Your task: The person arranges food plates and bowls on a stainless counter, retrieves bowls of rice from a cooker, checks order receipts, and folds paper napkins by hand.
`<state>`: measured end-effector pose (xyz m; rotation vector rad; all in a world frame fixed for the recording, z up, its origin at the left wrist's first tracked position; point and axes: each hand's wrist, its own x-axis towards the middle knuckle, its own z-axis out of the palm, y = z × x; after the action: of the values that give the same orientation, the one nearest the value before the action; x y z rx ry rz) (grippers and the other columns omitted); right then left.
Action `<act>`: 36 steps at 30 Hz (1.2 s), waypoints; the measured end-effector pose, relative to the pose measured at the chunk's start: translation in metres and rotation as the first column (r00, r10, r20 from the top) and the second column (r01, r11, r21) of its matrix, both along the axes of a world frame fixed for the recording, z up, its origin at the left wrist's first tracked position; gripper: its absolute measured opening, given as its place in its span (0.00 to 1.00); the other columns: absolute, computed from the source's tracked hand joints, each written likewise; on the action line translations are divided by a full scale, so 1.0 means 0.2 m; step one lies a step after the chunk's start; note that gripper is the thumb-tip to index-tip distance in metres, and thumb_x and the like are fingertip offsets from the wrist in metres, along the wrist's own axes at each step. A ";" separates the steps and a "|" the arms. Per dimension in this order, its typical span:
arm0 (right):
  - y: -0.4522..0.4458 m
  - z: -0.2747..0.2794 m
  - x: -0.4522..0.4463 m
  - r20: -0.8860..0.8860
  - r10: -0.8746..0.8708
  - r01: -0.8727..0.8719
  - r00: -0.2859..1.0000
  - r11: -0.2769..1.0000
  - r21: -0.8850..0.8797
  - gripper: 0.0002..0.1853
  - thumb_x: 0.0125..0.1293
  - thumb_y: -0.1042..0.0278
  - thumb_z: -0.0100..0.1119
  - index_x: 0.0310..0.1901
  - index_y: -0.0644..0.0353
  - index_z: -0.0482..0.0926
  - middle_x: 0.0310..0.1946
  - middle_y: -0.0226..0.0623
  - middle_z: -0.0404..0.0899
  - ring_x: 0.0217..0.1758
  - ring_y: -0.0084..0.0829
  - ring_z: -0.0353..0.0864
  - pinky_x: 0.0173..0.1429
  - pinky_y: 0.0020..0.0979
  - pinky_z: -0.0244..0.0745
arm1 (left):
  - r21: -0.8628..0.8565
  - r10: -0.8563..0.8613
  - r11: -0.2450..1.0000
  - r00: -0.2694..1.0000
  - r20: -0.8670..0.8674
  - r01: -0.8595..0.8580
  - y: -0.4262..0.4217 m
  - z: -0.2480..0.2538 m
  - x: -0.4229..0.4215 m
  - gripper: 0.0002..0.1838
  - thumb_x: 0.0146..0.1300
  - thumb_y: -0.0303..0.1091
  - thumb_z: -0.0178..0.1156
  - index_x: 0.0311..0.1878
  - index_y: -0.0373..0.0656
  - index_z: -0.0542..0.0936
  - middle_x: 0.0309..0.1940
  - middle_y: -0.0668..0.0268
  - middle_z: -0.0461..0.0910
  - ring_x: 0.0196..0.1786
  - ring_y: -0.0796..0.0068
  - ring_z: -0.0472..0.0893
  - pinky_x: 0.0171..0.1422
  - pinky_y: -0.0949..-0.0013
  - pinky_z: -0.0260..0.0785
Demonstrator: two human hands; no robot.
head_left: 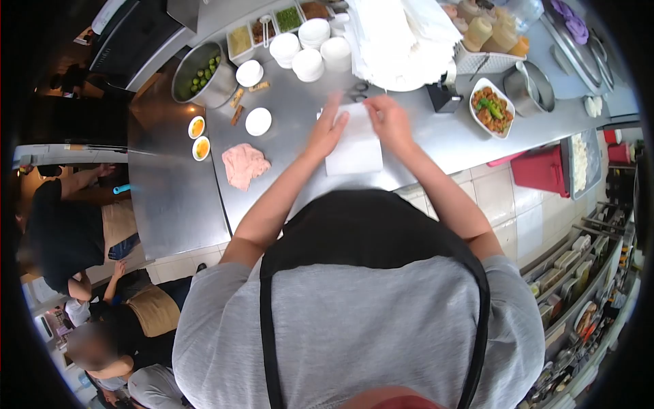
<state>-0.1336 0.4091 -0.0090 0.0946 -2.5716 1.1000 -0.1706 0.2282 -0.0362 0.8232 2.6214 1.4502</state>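
Note:
A white piece of paper (354, 157), perhaps a flat paper bag, lies on the steel counter in front of my apron. My right hand (392, 124) pinches its upper right corner between thumb and fingers. At the left edge, my left hand (327, 131) has its fingers stretched out and its thumb apart; the fingertips are smeared by motion. Black-handled scissors (357, 90) lie just beyond the paper. Behind them is a large stack of white bags (402, 48).
On the left are a pink cloth (245, 165), a white lid (258, 122), two small egg bowls (201, 148) and a pot of green limes (204, 73). A dish of food (491, 109) stands right, by a metal pot (530, 88). Co-workers (68, 232) stand at left.

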 end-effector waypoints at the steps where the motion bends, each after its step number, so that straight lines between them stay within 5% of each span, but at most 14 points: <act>1: -0.06 0.00 -0.04 -0.185 0.076 -0.051 0.980 0.989 0.137 0.10 0.56 0.76 0.56 0.41 0.61 0.77 0.38 0.44 0.80 0.37 0.39 0.80 0.39 0.37 0.73 | 0.152 0.090 0.983 0.993 0.077 -0.101 0.05 0.02 0.01 0.32 0.68 0.47 0.44 0.68 0.36 0.53 0.70 0.52 0.50 0.72 0.59 0.49 0.73 0.64 0.41; 3: -0.18 -0.07 -0.11 -0.019 0.152 -0.141 0.988 0.951 0.275 0.11 0.58 0.71 0.49 0.41 0.64 0.77 0.35 0.50 0.77 0.40 0.45 0.77 0.44 0.40 0.72 | 0.369 0.202 0.889 0.955 0.216 -0.272 0.14 0.06 0.01 0.32 0.69 0.46 0.41 0.69 0.35 0.50 0.70 0.53 0.48 0.73 0.60 0.47 0.74 0.66 0.38; 5: -0.26 -0.29 -0.14 -0.225 0.153 -0.128 0.962 0.984 0.122 0.16 0.58 0.71 0.47 0.47 0.65 0.74 0.40 0.51 0.76 0.45 0.48 0.74 0.50 0.41 0.68 | 0.385 0.211 0.870 0.939 0.273 -0.307 0.20 0.01 0.02 0.32 0.70 0.45 0.37 0.69 0.34 0.47 0.71 0.54 0.46 0.73 0.61 0.45 0.74 0.67 0.35; 7: -0.30 -0.34 -0.13 0.008 0.200 -0.199 0.980 0.970 0.136 0.24 0.59 0.67 0.46 0.58 0.64 0.67 0.55 0.53 0.69 0.60 0.44 0.66 0.63 0.40 0.58 | 0.293 0.165 0.931 0.967 0.193 -0.218 0.18 -0.15 0.03 0.32 0.70 0.44 0.38 0.69 0.32 0.46 0.71 0.52 0.44 0.74 0.60 0.43 0.75 0.66 0.34; 8: -0.31 -0.32 -0.11 -0.027 0.233 -0.227 0.972 0.962 0.149 0.24 0.59 0.67 0.46 0.58 0.64 0.67 0.55 0.53 0.69 0.60 0.44 0.66 0.63 0.40 0.58 | 0.214 0.136 0.964 0.984 0.117 -0.158 0.15 -0.25 0.04 0.33 0.69 0.43 0.39 0.69 0.31 0.46 0.71 0.49 0.44 0.74 0.57 0.42 0.75 0.65 0.33; 11: -0.28 -0.30 0.00 0.023 0.193 -0.176 0.981 0.830 0.529 0.32 0.61 0.59 0.44 0.66 0.63 0.56 0.66 0.50 0.55 0.72 0.40 0.50 0.71 0.40 0.44 | 0.050 0.131 0.991 0.989 -0.068 -0.128 0.13 -0.26 0.07 0.34 0.66 0.43 0.44 0.68 0.30 0.49 0.70 0.46 0.45 0.73 0.52 0.43 0.75 0.60 0.34; 14: -0.24 -0.30 0.03 0.221 0.219 -0.300 0.950 0.831 0.468 0.36 0.62 0.53 0.41 0.69 0.63 0.50 0.71 0.47 0.45 0.75 0.40 0.37 0.73 0.42 0.33 | -0.086 0.062 0.993 0.985 -0.160 -0.077 0.13 -0.18 0.09 0.35 0.64 0.44 0.47 0.67 0.30 0.51 0.69 0.44 0.46 0.72 0.48 0.45 0.74 0.57 0.36; 27: -0.14 -0.34 0.09 0.152 0.027 -0.109 0.988 0.819 0.563 0.32 0.65 0.54 0.42 0.67 0.62 0.53 0.69 0.44 0.50 0.73 0.40 0.47 0.69 0.62 0.33 | -0.456 0.066 0.865 0.948 -0.311 -0.210 -0.06 -0.17 0.11 0.31 0.65 0.44 0.46 0.65 0.32 0.57 0.67 0.47 0.53 0.71 0.52 0.51 0.73 0.56 0.42; 35: 0.06 -0.30 0.20 0.157 -0.067 -0.048 0.985 0.775 0.630 0.31 0.64 0.57 0.43 0.66 0.63 0.55 0.68 0.46 0.53 0.72 0.44 0.48 0.69 0.60 0.33 | -0.448 0.085 0.868 0.953 -0.290 -0.214 -0.04 -0.20 0.11 0.31 0.65 0.44 0.46 0.65 0.32 0.57 0.67 0.49 0.54 0.71 0.52 0.52 0.73 0.56 0.43; 36: 0.06 -0.24 0.23 0.097 -0.024 -0.031 0.995 0.850 0.525 0.28 0.65 0.60 0.44 0.65 0.61 0.56 0.66 0.48 0.55 0.69 0.45 0.54 0.69 0.57 0.41 | -0.441 0.081 0.872 0.953 -0.292 -0.210 -0.04 -0.20 0.10 0.31 0.65 0.44 0.46 0.65 0.32 0.57 0.67 0.49 0.54 0.71 0.52 0.52 0.73 0.56 0.43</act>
<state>-0.0884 0.4213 -0.0579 0.1785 -2.8946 0.3715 -0.1511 0.2203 -0.0764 0.8147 3.0981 0.6896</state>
